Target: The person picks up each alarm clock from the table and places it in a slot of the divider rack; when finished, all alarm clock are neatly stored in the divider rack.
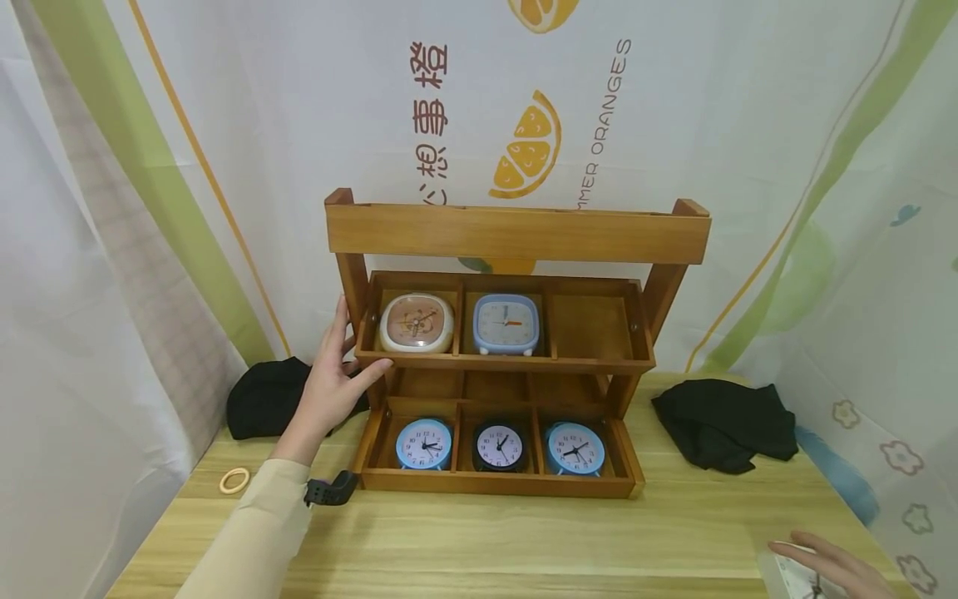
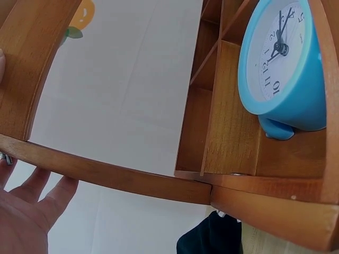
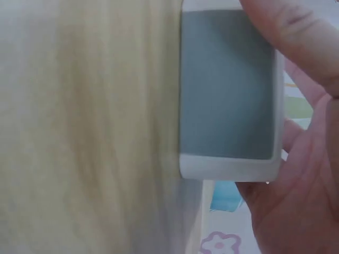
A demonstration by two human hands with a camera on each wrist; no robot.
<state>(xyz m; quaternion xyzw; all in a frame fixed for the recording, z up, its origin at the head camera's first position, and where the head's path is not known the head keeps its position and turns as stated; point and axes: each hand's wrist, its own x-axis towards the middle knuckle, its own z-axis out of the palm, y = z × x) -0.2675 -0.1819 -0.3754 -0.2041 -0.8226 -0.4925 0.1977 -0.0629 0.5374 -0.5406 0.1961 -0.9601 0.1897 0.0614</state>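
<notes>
Nearest the lens, at the five o'clock corner of the wooden table (image 1: 524,541), a person's right hand (image 1: 831,566) curls thumb and fingers round a small white-framed clock (image 3: 230,90), its grey face seen close in the wrist view; it looks light, rigid and smooth-sided, so a slip is possible, and the hold across its flat edges seems the sound one. From left to right: a pale ring (image 1: 234,480) lies at eight o'clock near a black cloth (image 1: 262,399); the left hand (image 1: 333,383), fingers nearly straight and spread, rests against the left post of a two-tier wooden rack (image 1: 516,233), its thumb on the upper shelf's front lip, gripping nothing. The rack, stiff and probably weighty, holds a cream clock (image 1: 417,323) and a blue square clock (image 1: 506,323) above, with three round clocks below. Another dark cloth (image 1: 722,424) sits at three o'clock.
</notes>
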